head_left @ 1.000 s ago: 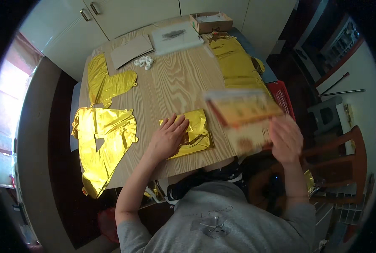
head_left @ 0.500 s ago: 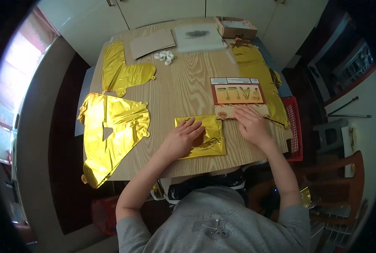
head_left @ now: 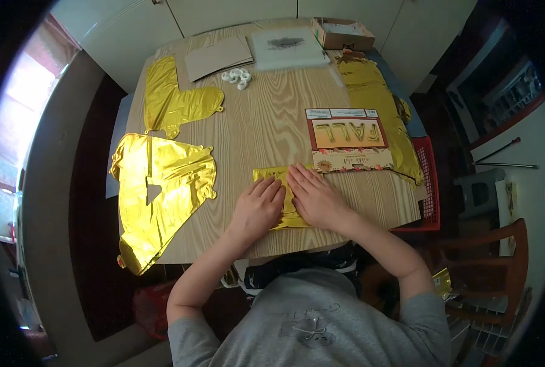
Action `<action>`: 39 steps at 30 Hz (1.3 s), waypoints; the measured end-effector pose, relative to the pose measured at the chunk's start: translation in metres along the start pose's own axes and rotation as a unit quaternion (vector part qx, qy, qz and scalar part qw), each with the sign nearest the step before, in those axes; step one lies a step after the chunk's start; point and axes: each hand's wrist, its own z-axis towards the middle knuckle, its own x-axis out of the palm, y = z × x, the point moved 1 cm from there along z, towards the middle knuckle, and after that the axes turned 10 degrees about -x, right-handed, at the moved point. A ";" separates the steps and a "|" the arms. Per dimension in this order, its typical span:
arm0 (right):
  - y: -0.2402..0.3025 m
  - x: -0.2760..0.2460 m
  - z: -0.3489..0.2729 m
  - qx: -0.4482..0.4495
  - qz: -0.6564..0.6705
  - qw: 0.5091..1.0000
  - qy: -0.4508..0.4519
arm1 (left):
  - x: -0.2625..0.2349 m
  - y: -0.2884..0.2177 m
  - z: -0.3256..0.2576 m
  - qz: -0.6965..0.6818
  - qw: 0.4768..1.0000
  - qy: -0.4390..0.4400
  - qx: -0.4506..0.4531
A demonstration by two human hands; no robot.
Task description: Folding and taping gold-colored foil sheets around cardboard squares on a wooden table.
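Both of my hands lie flat, side by side, on a folded gold foil balloon [head_left: 271, 174] near the front edge of the wooden table [head_left: 266, 122]. My left hand [head_left: 259, 208] covers the foil's left part and my right hand [head_left: 314, 197] covers its right part, fingers spread and pointing away from me. Most of the folded foil is hidden under the palms. Just beyond my right hand lies a flat printed package card [head_left: 349, 139] in orange and dark red.
A large flat gold foil balloon [head_left: 162, 196] hangs over the table's left edge, with another gold one [head_left: 174, 104] behind it. More gold foil [head_left: 376, 104] lies at the right edge. Grey card [head_left: 217, 56], a white sheet [head_left: 287, 48], a cardboard box [head_left: 342, 33] and small white rings [head_left: 237, 77] sit at the back.
The printed card went from my raised right hand down onto the table. My right hand then moved left onto the folded gold foil beside my left hand.
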 end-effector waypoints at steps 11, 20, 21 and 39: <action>0.005 -0.006 0.002 -0.002 0.015 1.000 0.024 | -0.010 -0.015 -0.041 -0.015 0.996 0.016 -0.088; 0.000 -0.012 0.004 -0.046 0.002 0.998 0.039 | -0.013 -0.030 -0.075 -0.021 0.992 0.023 -0.124; 0.001 -0.014 0.005 -0.050 0.000 0.998 0.046 | -0.012 -0.032 -0.076 -0.015 0.992 0.015 -0.125; 0.018 0.001 0.024 -0.036 -0.034 0.996 0.078 | -0.010 -0.035 -0.092 0.003 0.988 -0.019 -0.153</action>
